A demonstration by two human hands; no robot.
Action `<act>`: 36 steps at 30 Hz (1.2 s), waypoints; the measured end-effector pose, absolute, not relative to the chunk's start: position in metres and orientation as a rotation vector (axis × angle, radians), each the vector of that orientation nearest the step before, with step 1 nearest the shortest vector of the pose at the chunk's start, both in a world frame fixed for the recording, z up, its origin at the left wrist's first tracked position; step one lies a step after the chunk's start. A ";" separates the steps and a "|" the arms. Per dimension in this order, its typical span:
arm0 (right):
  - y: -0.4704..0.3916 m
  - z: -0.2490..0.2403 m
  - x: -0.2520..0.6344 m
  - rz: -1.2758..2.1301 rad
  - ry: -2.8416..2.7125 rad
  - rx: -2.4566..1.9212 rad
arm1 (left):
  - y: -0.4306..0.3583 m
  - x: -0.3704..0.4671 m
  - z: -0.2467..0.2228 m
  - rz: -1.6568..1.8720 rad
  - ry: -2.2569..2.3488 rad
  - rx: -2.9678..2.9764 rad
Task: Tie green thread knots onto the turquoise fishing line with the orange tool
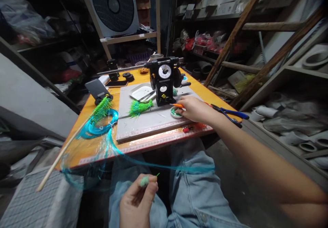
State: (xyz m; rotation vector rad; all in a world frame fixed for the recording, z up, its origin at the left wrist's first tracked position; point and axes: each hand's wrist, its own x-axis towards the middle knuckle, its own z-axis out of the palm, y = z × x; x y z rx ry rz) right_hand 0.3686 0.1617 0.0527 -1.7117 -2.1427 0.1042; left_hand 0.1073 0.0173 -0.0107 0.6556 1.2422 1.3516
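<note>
Above my lap, my left hand (139, 200) pinches a thin green strand (158, 175) between thumb and fingertips. A pale green covering (144, 181) is on one of its fingertips. Over the grey board (146, 123) my right hand (193, 108) has an orange-handled tool (177, 105) between its fingers. Those fingers are at a small round white dish (176, 112) of green bits. A black winding device (164, 81) with a round dial stands behind the dish. Green bristly strands (139, 108) lie left of it, near a white tray (142, 92) with tweezers.
Blue pliers (230, 113) lie by my right forearm. A coil of blue strands (98, 125) trails off the orange table (87, 109) across my knees. A stick (60, 155) with green bristles, a phone (116, 83) and a grey stand (97, 88) are at the left. A ladder (230, 47) leans at the right.
</note>
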 end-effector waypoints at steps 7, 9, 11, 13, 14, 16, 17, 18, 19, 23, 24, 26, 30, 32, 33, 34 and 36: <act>0.165 0.052 0.363 0.138 -2.129 -1.667 | 0.018 0.112 -0.008 1.331 1.130 0.724; 0.152 0.060 0.357 0.158 -2.060 -1.619 | 0.017 0.113 -0.010 1.329 1.081 0.741; 0.129 0.065 0.345 0.222 -2.004 -1.547 | 0.016 0.114 -0.012 1.330 1.038 0.739; 0.099 0.065 0.329 0.350 -1.989 -1.450 | 0.014 0.115 -0.014 1.325 1.008 0.725; 0.084 0.062 0.320 0.432 -1.993 -1.399 | 0.013 0.116 -0.015 1.320 0.993 0.723; 0.055 0.053 0.302 0.837 -1.813 -1.225 | 0.011 0.116 -0.015 1.308 0.960 0.740; 0.044 0.047 0.295 1.062 -1.661 -1.154 | 0.010 0.116 -0.015 1.307 0.939 0.761; 0.035 0.042 0.288 1.229 -1.499 -1.099 | 0.008 0.116 -0.015 1.309 0.917 0.784; 0.028 0.037 0.283 1.357 -1.345 -1.054 | 0.007 0.116 -0.016 1.313 0.893 0.805; 0.017 0.027 0.276 1.513 -1.040 -0.983 | 0.002 0.118 -0.018 1.328 0.831 0.835; 0.016 0.027 0.277 1.533 -1.008 -0.971 | 0.001 0.118 -0.019 1.326 0.823 0.837; 0.015 0.028 0.277 1.562 -0.976 -0.953 | 0.000 0.118 -0.019 1.325 0.804 0.844; 0.014 0.030 0.278 1.585 -0.969 -0.933 | -0.001 0.118 -0.019 1.334 0.774 0.866; 0.014 0.029 0.278 1.579 -0.975 -0.936 | -0.001 0.118 -0.019 1.336 0.775 0.874; 0.013 0.029 0.278 1.574 -0.979 -0.941 | -0.001 0.118 -0.019 1.335 0.778 0.876; 0.013 0.029 0.278 1.571 -0.985 -0.945 | -0.002 0.118 -0.019 1.333 0.782 0.876; 0.013 0.028 0.278 1.569 -0.988 -0.953 | -0.002 0.118 -0.019 1.330 0.785 0.874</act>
